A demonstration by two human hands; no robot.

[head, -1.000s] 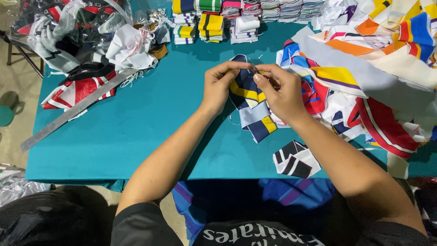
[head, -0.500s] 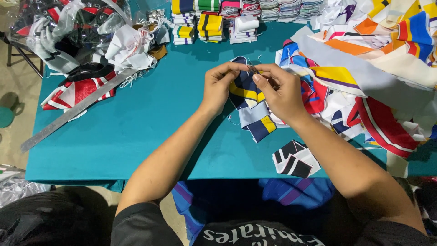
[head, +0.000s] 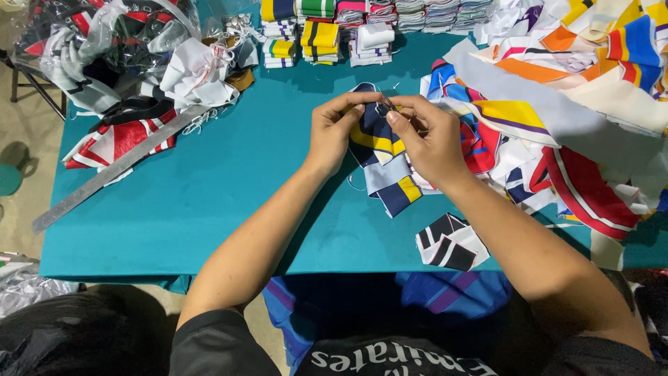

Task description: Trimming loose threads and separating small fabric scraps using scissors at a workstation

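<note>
Hands meet above the middle of the teal tabletop [head: 209,202]; the left hand [head: 334,132] and the right hand [head: 428,139] both pinch the top edge of a navy, yellow and pale grey striped fabric strip [head: 381,163], fingertips almost touching each other; a small thin metal tool seems to sit between the right thumb and forefinger, though it is too small to name; the strip hangs down from the pinch and its lower end lies on the tabletop, just in front of the wrists.

Right of the hands spreads a loose heap of fabric scraps [head: 557,111] in white, red, orange, yellow and blue, reaching the tabletop's right edge; the right hand rests against its near side; a black and white folded piece [head: 451,242] lies alone near the front edge, below the right forearm.

Along the far edge stand folded stacks of striped ribbing [head: 327,31], side by side; at the far left a clear plastic bag of fabric pieces [head: 104,49] sits beside a red, white and black piece [head: 115,143]; a long metal ruler [head: 111,170] lies aslant across that corner, well apart from the hands.
</note>
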